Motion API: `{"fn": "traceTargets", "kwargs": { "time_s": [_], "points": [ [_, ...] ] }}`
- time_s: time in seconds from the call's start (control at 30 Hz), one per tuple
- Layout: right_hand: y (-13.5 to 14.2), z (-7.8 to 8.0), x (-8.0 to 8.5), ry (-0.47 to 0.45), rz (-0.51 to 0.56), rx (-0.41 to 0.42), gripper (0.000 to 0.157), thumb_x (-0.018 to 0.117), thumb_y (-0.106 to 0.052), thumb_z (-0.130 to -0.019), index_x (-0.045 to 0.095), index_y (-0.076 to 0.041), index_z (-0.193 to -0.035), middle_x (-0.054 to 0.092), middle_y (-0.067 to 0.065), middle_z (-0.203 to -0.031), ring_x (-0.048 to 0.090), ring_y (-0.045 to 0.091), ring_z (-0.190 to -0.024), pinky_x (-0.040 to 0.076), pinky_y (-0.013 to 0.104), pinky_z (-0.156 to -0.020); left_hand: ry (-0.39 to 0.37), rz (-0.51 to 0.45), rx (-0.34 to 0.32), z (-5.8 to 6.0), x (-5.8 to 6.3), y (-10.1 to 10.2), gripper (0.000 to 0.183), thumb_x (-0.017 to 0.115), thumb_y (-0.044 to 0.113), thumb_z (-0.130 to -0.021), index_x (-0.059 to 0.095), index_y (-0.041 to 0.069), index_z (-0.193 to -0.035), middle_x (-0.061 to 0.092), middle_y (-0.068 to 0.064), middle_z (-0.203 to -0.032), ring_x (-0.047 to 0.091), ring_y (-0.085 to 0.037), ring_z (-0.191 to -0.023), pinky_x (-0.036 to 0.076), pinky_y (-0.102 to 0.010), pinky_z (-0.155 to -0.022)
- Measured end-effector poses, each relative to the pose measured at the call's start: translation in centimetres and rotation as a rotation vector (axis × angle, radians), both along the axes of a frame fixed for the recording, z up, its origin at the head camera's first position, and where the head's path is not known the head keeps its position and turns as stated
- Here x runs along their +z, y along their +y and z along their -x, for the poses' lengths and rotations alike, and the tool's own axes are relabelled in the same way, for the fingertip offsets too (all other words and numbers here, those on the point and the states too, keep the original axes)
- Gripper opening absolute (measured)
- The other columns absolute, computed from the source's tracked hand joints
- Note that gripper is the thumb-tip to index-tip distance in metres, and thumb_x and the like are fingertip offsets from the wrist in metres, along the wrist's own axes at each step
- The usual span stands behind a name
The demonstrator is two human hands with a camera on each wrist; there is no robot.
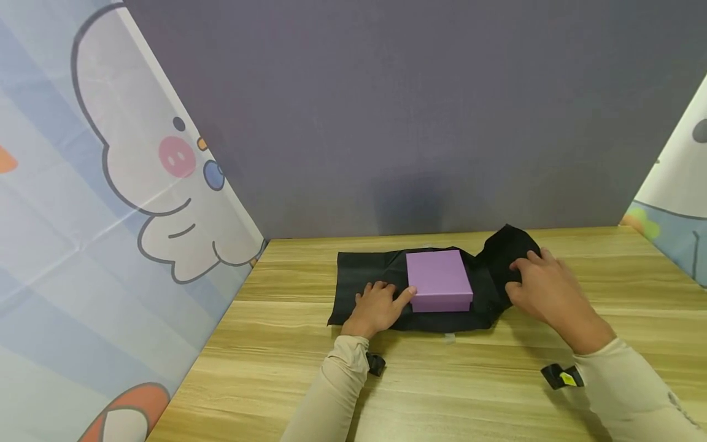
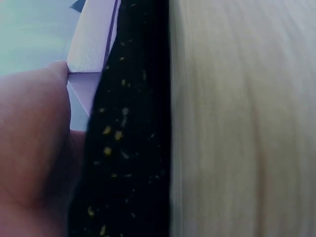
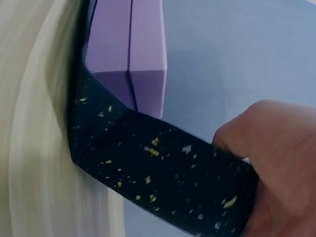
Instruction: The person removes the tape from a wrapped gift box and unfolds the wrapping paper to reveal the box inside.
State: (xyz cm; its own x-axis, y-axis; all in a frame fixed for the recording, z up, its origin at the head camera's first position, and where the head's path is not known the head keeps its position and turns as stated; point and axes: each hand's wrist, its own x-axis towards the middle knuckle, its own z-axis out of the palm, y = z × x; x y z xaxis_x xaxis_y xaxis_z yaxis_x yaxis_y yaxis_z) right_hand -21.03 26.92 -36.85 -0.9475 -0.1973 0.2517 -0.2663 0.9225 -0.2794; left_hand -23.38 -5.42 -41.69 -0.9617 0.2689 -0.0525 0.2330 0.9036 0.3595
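Observation:
A purple lidded box (image 1: 439, 273) sits on a sheet of black wrapping paper (image 1: 359, 276) spread over the table. In the head view, my left hand (image 1: 378, 307) rests on the paper's left part, fingers spread, its thumb touching the box's near left corner. At the other end, my right hand (image 1: 544, 288) pinches the paper's right end and holds it lifted off the table. The right wrist view shows gold and silver specks on the outer side of the raised paper (image 3: 163, 168), which bends up beside the box (image 3: 143, 44).
The wooden table (image 1: 453, 393) ends at a grey upright panel (image 1: 414, 123) behind the paper. A small clear tab (image 1: 450, 338) shows at the paper's near edge. Small black pieces (image 1: 562, 376) are beside both sleeves. Cartoon-printed cloth (image 1: 55, 215) hangs at the left and right.

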Motion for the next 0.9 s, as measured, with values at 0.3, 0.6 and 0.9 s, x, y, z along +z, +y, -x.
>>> {"fn": "traceTargets", "kwargs": {
  "time_s": [0.3,0.6,0.9],
  "points": [
    [1.4,0.3,-0.4,-0.202,-0.143,-0.014,0.062,0.077,-0.029,-0.083,0.059,0.011,-0.127,0.046,0.044,-0.131,0.025,0.069,-0.127,0.023,0.076,-0.101,0.0,-0.007,-0.014,0.0,0.0,-0.2,0.092,0.015,0.077,-0.096,0.053,0.01,-0.147,0.043,-0.014,-0.153,0.028,-0.049,-0.143,0.022,-0.074,-0.108],
    [2.2,0.3,-1.0,-0.34,-0.208,0.003,0.089,0.085,-0.048,-0.073,0.055,0.01,-0.133,0.037,0.048,-0.137,0.029,0.068,-0.126,0.023,0.076,-0.101,0.001,-0.008,-0.015,0.2,-0.2,-0.3,0.092,0.015,0.077,-0.096,0.053,0.01,-0.147,0.044,-0.013,-0.152,0.029,-0.048,-0.143,0.024,-0.073,-0.108],
    [2.3,0.6,-1.8,-0.426,-0.181,0.048,0.099,0.087,-0.053,-0.07,0.049,0.006,-0.141,0.024,0.048,-0.144,0.022,0.068,-0.129,0.035,0.078,-0.089,-0.002,-0.014,-0.012,0.0,-0.1,-0.3,0.091,0.016,0.077,-0.096,0.053,0.011,-0.147,0.044,-0.013,-0.152,0.029,-0.048,-0.143,0.023,-0.072,-0.109]
  ]
}}
